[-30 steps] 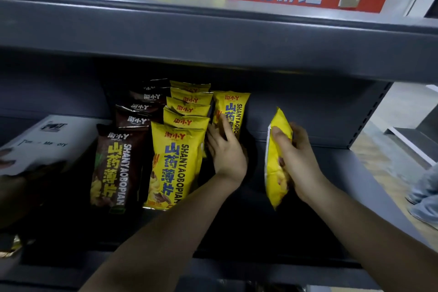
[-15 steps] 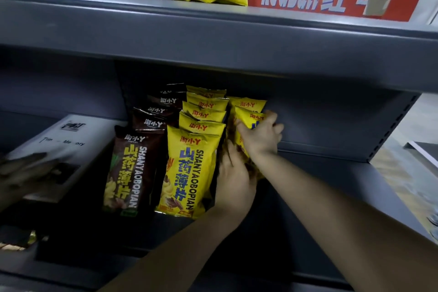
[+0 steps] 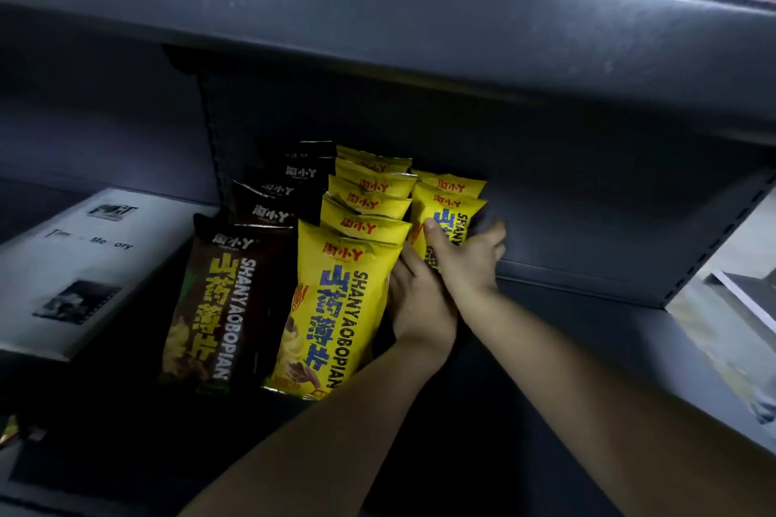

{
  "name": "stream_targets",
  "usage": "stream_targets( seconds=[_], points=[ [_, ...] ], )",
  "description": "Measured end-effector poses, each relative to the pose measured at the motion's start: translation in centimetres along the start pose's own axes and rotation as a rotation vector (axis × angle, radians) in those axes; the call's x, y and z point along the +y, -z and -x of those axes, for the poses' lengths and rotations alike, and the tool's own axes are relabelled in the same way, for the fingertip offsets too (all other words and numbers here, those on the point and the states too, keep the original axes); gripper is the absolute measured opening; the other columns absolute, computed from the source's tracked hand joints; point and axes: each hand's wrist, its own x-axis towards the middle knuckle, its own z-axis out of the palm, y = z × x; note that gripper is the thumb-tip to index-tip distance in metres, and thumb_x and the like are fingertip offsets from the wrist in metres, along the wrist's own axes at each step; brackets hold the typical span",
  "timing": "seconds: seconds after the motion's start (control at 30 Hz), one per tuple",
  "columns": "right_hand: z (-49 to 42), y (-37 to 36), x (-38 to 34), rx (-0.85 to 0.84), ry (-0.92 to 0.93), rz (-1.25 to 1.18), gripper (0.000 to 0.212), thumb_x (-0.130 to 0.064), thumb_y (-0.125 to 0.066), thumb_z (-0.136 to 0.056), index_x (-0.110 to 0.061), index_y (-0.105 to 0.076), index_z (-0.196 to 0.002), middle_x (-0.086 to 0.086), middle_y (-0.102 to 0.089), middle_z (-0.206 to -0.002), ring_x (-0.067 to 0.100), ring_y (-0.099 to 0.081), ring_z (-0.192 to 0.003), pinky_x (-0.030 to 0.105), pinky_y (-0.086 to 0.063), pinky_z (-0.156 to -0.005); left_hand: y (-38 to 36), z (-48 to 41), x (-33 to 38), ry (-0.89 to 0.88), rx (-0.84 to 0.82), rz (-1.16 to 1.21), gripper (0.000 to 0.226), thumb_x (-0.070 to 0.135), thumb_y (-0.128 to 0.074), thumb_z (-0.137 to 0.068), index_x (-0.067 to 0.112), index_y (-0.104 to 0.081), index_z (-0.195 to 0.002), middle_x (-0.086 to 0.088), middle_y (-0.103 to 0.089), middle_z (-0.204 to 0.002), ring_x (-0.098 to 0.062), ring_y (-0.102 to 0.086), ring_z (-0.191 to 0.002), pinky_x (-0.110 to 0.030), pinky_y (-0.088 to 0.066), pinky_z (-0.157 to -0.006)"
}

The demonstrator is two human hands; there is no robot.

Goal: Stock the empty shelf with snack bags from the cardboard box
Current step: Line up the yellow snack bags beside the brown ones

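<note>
Indoors, dark grey shelf [image 3: 588,353], pale floor [image 3: 714,348] right

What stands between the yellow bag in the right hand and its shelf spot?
Nothing visible: the right hand holds the glossy yellow snack bag against another yellow bag behind it; the left hand rests beside the neighbouring yellow row.
</note>
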Motion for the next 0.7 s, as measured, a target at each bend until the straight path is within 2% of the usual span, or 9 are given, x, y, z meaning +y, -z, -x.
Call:
stream_targets(
  seconds=[0.07,0.17,0.23,0.33,0.43,0.5,0.6,0.67,0.7],
  points=[
    [-0.2,-0.1,0.4,-0.077,-0.007,-0.007,0.085,-0.056,-0.076,-0.067,-0.008,-0.043,-0.130,0.013,-0.053,-0.129,0.030,-0.050,-0.124,0.041,-0.043,-0.103,-0.1,-0.1,-0.2,-0.014,-0.088,0.030,0.086,0.025,-0.066,-0.083,0.005,-0.011,-0.147,-0.023,-0.040,-0.139,-0.037,-0.038,-0.133,-0.040,-0.025,-0.113],
    [-1.1,-0.3,1.8,-0.110,0.014,0.045,0.083,-0.068,-0.069,-0.057,-0.012,-0.053,-0.116,0.010,-0.061,-0.115,0.025,-0.058,-0.111,0.043,-0.049,-0.096,0.0,-0.1,-0.4,-0.041,-0.109,0.078,0.088,0.026,-0.060,-0.087,0.004,-0.001,-0.150,-0.019,-0.022,-0.150,-0.032,-0.017,-0.143,-0.037,-0.010,-0.117],
    [-0.4,0.0,1.0,-0.107,0.065,0.070,0.067,-0.051,-0.074,-0.071,-0.008,-0.052,-0.117,0.012,-0.058,-0.117,0.026,-0.057,-0.110,0.042,-0.048,-0.095,-0.1,-0.1,-0.5,-0.057,-0.111,0.082,0.090,0.024,-0.060,-0.087,0.008,0.003,-0.149,-0.019,-0.020,-0.151,-0.033,-0.017,-0.143,-0.038,-0.012,-0.117],
    [-0.1,0.1,0.8,-0.099,0.126,0.121,0.059,-0.036,-0.072,-0.082,-0.003,-0.046,-0.124,0.015,-0.052,-0.123,0.029,-0.051,-0.117,0.041,-0.043,-0.100,-0.3,-0.3,-0.5,-0.063,0.019,0.076,0.082,0.019,-0.065,-0.085,0.019,-0.005,-0.141,-0.026,-0.043,-0.137,-0.040,-0.044,-0.129,-0.046,-0.037,-0.108],
    [-0.1,-0.1,0.7,-0.120,0.123,0.186,0.066,-0.038,-0.068,-0.085,-0.001,-0.037,-0.130,0.017,-0.044,-0.131,0.031,-0.044,-0.125,0.040,-0.038,-0.104,-0.6,-0.3,-0.6,-0.070,0.034,-0.005,0.063,0.027,-0.043,-0.087,0.004,-0.025,-0.143,-0.027,-0.048,-0.133,-0.040,-0.054,-0.118,-0.045,-0.046,-0.099],
    [-0.3,-0.1,0.5,-0.146,0.087,0.219,0.068,-0.041,-0.065,-0.087,-0.001,-0.033,-0.132,0.018,-0.040,-0.136,0.033,-0.041,-0.128,0.039,-0.036,-0.106,-0.4,0.2,-0.8,-0.086,-0.060,-0.058,0.073,0.032,-0.043,-0.085,0.000,-0.024,-0.147,-0.026,-0.037,-0.144,-0.039,-0.044,-0.129,-0.041,-0.035,-0.108],
    [-0.6,0.1,0.1,-0.186,0.018,0.302,0.074,-0.048,-0.060,-0.088,-0.001,-0.028,-0.135,0.019,-0.036,-0.141,0.035,-0.039,-0.131,0.038,-0.034,-0.106,-0.1,0.7,-0.9,-0.080,-0.156,-0.054,0.103,0.034,-0.065,-0.081,0.002,0.006,-0.148,-0.023,-0.023,-0.149,-0.035,-0.025,-0.140,-0.038,-0.020,-0.116],
    [-0.7,0.6,-0.2,-0.197,-0.017,0.351,0.078,-0.052,-0.059,-0.087,-0.001,-0.027,-0.136,0.021,-0.035,-0.142,0.037,-0.038,-0.132,0.039,-0.035,-0.107,0.2,0.7,-0.5,-0.030,-0.174,-0.100,0.112,0.038,-0.072,-0.075,0.000,0.004,-0.148,-0.022,-0.025,-0.148,-0.034,-0.027,-0.139,-0.036,-0.023,-0.116],
    [-0.6,0.9,-0.3,-0.195,-0.026,0.362,0.078,-0.053,-0.059,-0.087,0.000,-0.028,-0.135,0.021,-0.035,-0.142,0.037,-0.038,-0.132,0.040,-0.035,-0.107,0.4,0.6,-0.2,-0.012,-0.131,-0.128,0.118,0.040,-0.080,-0.065,-0.002,-0.006,-0.147,-0.024,-0.035,-0.142,-0.035,-0.038,-0.133,-0.036,-0.033,-0.111]
  ],
)
